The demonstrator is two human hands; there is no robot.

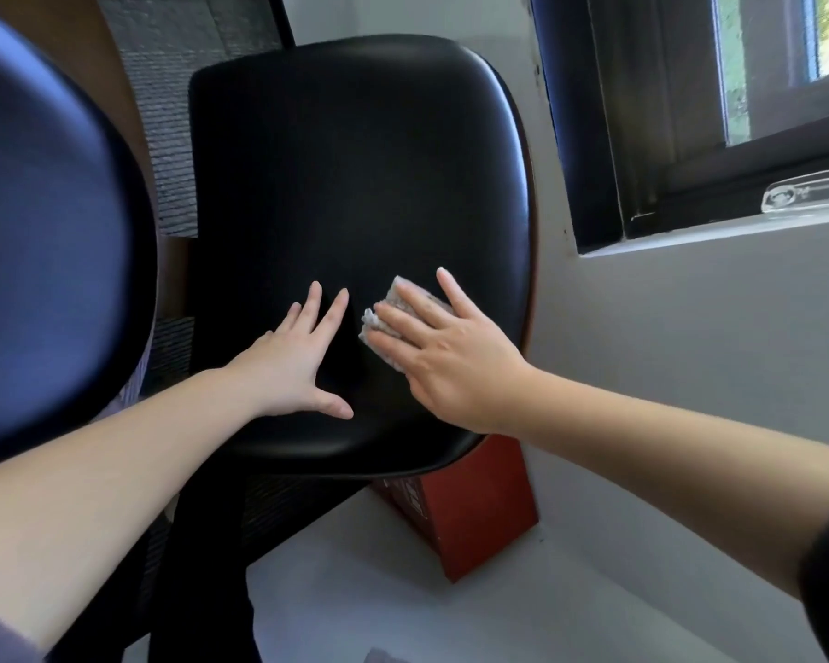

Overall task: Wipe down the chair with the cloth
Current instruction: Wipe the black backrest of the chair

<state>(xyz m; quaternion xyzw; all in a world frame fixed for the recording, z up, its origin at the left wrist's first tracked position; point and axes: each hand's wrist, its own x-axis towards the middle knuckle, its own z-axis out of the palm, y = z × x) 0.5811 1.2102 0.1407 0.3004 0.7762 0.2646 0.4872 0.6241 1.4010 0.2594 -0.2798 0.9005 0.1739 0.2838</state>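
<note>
Daylight is admitted through the window (786, 64) at upper right, where the pane is partly blown out. The light is soft, cool and moderately bright, and no hard shadows are cast. The wall (690, 327) is evenly lit. A dull sheen is carried along the front rim of the black chair (355, 184), and its centre is rendered almost without detail. The red box (470, 509) beneath is left in shade. A large dark rounded shape (44, 232) at left, possibly a backrest, is badly out of focus. Straight lines are bowed near the edges.

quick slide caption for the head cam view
The right hand presses the cloth on the black chair; the left hand rests flat beside it.
</note>
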